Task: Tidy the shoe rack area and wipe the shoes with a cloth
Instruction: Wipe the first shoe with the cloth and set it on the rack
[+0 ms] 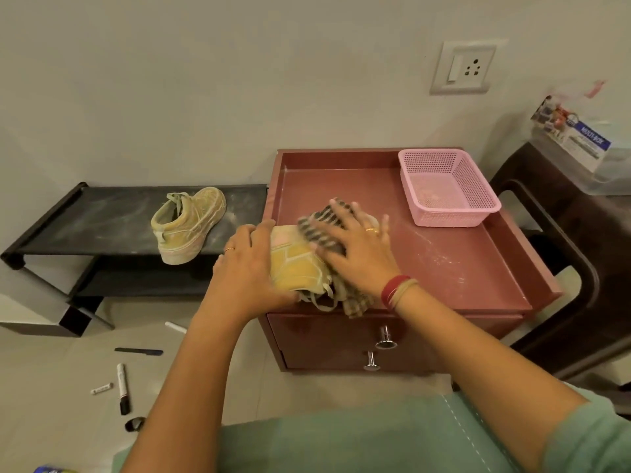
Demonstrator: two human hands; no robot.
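A yellow sneaker (296,266) lies on the front left of the reddish-brown cabinet top (444,254). My left hand (251,268) holds its left side, fingers curled over the upper. My right hand (356,244) presses a checked cloth (322,223) flat against the shoe, fingers spread; the cloth's end hangs over the cabinet's front edge. The matching second sneaker (188,223) stands on the top shelf of the low black shoe rack (85,216) to the left.
A pink mesh basket (447,186) sits at the cabinet's back right. Dust marks the cabinet top. Markers (123,387), a dark strip and small bits lie on the floor at lower left. A dark plastic chair (560,254) with a clear box stands at right.
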